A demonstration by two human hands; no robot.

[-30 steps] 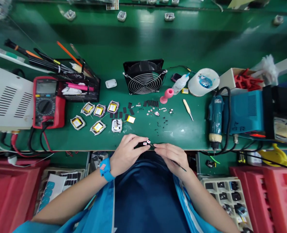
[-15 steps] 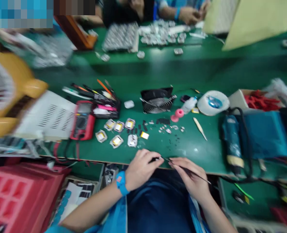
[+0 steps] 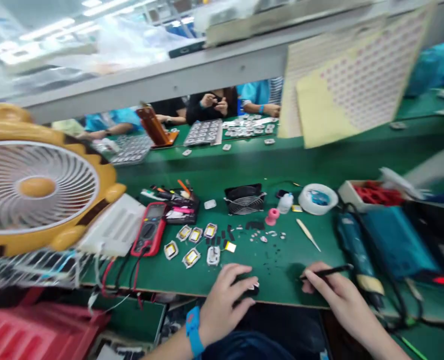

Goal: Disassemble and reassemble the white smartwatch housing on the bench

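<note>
My left hand [image 3: 227,296], with a blue wristband [image 3: 194,332], is at the table's front edge. Its curled fingers are around a small black piece with white patches [image 3: 253,287], partly hidden by them. To the right, my right hand [image 3: 332,289] grips slim black tweezers [image 3: 330,271] near the tabletop; the tips are hard to make out. Beyond the left hand lie a white square casing [image 3: 213,255], a small yellow-and-white piece [image 3: 230,246] and several open casings with yellow-edged inserts [image 3: 191,257]. Small black pads [image 3: 255,225] and tiny bits lie further back.
A yellow fan [image 3: 38,187] and red multimeter [image 3: 149,229] stand left. At the back are a black fan [image 3: 245,199], pink stand [image 3: 272,216], bottle [image 3: 285,203] and white tape roll [image 3: 318,199]. A cream pointed stick [image 3: 308,235] and teal electric screwdriver [image 3: 358,245] lie right. Co-workers sit opposite.
My right hand has moved right with the tweezers, away from my left hand. My left hand's fingers have spread somewhat around the black piece. The head view has tilted up.
</note>
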